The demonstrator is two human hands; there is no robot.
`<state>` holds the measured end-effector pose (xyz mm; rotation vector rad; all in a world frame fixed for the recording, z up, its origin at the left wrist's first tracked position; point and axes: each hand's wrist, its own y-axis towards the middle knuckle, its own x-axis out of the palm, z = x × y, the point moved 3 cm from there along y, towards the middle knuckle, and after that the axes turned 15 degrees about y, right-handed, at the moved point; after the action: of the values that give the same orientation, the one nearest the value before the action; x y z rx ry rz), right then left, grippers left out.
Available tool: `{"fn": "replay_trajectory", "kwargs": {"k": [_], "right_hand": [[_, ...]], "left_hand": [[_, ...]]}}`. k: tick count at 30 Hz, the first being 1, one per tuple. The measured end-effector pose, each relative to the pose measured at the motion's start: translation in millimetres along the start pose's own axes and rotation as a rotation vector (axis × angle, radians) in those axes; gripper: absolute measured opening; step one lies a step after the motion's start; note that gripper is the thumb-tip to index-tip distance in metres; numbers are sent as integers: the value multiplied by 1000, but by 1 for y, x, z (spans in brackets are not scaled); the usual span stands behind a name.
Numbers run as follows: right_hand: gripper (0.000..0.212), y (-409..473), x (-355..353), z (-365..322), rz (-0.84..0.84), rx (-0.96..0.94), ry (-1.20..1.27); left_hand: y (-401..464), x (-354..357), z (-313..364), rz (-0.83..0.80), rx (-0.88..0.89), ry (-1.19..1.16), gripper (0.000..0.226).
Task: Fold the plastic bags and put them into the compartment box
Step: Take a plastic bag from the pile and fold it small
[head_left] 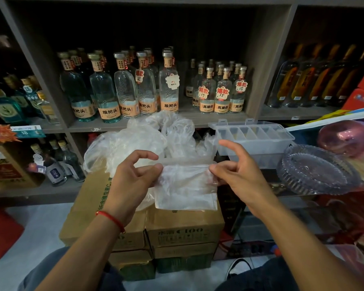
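right now both hands hold one clear plastic bag (185, 187) up between them, above the cardboard cartons (183, 225). the left hand (132, 177) pinches the bag's upper left corner between thumb and a fingertip, the forefinger arched above. the right hand (237, 175) pinches the upper right corner, its forefinger raised and free. the bag hangs flat below the two pinches, and looks already folded over once, though the film is too sheer to be sure. behind it a loose heap of clear bags (147, 137) lies on the cartons. just to the right of the heap sits the compartment box (252, 135), lid open, its row of cells showing. a ribbed glass dish (315, 171) stands beside the box on the right. bottles (147, 89) line the shelf behind.
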<state>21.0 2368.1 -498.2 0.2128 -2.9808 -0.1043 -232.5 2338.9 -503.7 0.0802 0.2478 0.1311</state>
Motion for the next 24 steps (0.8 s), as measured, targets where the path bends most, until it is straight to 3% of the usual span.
{"fn": "replay_trajectory", "kwargs": {"k": [7, 13, 21, 24], "right_hand": [[25, 0, -5, -5, -38, -72, -106], [19, 0, -2, -4, -9, -152, -296], [11, -7, 0, -17, -17, -337, -671], [31, -14, 21, -23, -123, -483, -776]], "left_hand": [[-4, 0, 6, -73, 133, 235, 32], [-7, 2, 7, 124, 172, 503, 24], [-12, 7, 16, 171, 237, 619, 10], [-17, 15, 22, 137, 313, 714, 7]]}}
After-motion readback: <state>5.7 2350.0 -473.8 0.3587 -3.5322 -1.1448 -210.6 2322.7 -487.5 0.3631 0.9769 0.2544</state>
